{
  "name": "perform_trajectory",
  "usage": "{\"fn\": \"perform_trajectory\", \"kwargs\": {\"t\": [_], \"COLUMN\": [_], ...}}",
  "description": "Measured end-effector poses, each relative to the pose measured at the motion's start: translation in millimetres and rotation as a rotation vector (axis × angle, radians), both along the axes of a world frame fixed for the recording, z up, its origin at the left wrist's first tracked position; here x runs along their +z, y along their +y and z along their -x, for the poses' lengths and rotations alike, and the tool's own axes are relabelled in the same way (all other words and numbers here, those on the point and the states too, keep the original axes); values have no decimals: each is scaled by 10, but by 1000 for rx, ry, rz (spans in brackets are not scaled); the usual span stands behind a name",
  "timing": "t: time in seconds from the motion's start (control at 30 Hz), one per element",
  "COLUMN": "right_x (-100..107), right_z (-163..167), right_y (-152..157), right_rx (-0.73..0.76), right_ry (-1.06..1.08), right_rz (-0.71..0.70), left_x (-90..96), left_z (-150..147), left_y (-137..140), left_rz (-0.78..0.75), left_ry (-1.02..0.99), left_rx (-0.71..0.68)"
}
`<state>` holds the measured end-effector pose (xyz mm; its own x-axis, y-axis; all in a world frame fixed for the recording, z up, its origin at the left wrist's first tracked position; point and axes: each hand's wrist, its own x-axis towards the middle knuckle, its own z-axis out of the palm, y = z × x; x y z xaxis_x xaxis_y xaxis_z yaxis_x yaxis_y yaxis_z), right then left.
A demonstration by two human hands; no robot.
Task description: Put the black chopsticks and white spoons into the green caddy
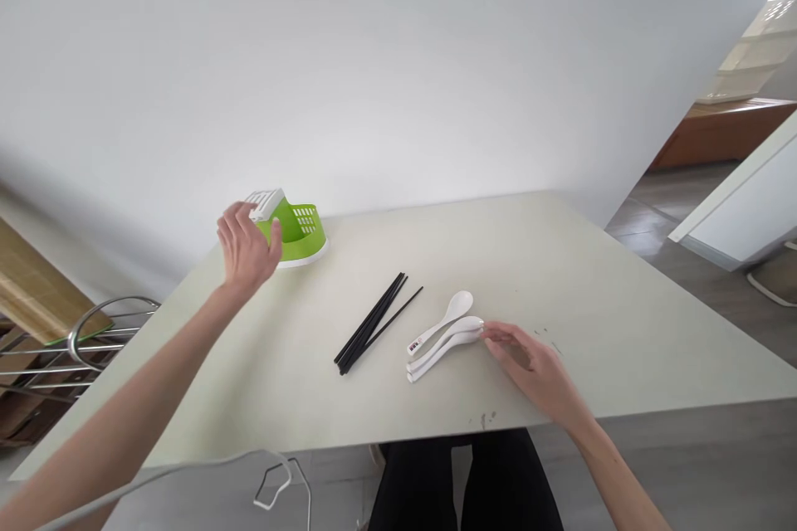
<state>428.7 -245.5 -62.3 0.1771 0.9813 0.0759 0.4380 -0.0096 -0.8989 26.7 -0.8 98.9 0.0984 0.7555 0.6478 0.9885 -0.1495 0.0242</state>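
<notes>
My left hand [246,245] is raised beside a green and white slotted cutlery holder [302,245] at the back left of the table. Its fingers and thumb are apart, partly covering the holder; whether they touch it I cannot tell. My right hand [532,365] lies low over the table, fingers stretched toward three white spoons. Its fingertips meet the bowl ends of two nested spoons [445,346]. Just behind these lies a separate spoon [442,322] with dark marks on its handle. Several black chopsticks [374,325] rest in a slanted bunch left of the spoons.
The pale table [473,249] stands against a white wall [398,75]. At the left is a metal wire rack [93,344] with a wooden board [43,282]. A white cable [187,469] hangs at the front left edge. Beyond the right side is floor.
</notes>
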Motion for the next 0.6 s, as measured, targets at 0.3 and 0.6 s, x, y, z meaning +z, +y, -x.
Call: {"fn": "perform_trajectory", "kwargs": {"t": [0.3,0.6], "right_x": [-6,-23], "right_z": [13,-7], "right_y": [5,6], "right_rx": [-19,-36], "right_ry": [32,64], "right_rz": [11,43], "left_x": [230,233], "left_z": [256,63], "left_y": [505,493], "left_rz": [357,458], "left_ry": [-94,-78], "left_rx": [163,77]}}
